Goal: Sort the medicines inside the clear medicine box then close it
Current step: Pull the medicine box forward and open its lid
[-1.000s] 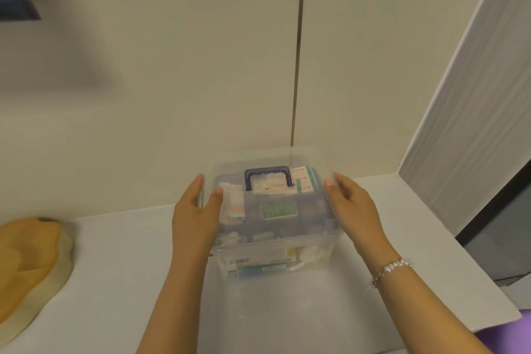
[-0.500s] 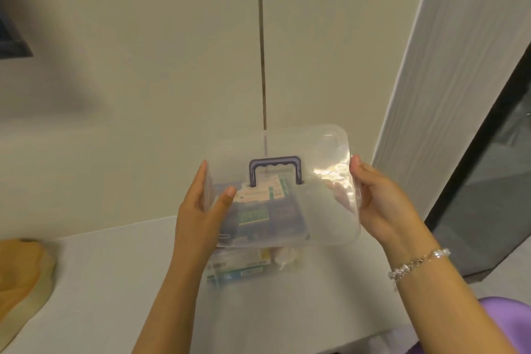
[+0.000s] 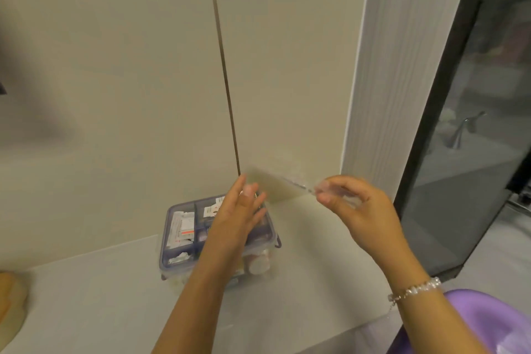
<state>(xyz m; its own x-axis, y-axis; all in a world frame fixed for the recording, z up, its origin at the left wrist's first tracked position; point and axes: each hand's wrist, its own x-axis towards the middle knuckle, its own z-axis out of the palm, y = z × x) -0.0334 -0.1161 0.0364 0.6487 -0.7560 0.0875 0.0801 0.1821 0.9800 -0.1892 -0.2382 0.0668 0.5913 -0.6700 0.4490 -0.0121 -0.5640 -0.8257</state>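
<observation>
Head view looked down on a pale counter point(image 3: 86, 310) against a cream wall panel. Far left of both hands, an orange-tan object point(image 3: 11, 293) sat at the counter's edge, blurred, identity unclear. Next came the clear medicine box point(image 3: 178, 238), resting on the counter with its lid off; its top purple-tinted tray point(image 3: 184, 253) showed dividers, with white and red sachets point(image 3: 181, 230) in the left compartment and more packets just behind the left fingers. The box sat under and to the left of the left hand point(image 3: 238, 221), whose forearm crossed over the box's right half. Left fingers point(image 3: 258, 204) were spread loosely, thumb up, fingertips touching the near left end of the clear lid point(image 3: 275, 187); whether they gripped it or just steadied it could not be told. The lid was held in the air between both hands, tilted edge-on to the camera, above and right of the box, apart from it. Right hand point(image 3: 353, 210) pinched the lid's right end between thumb and forefinger, other fingers curled. A beaded bracelet point(image 3: 413, 290) circled the right wrist. Below it, a purple object point(image 3: 474, 322) sat at the frame's corner. Far right stood a white ribbed post and a dark glass door point(image 3: 474, 138).
</observation>
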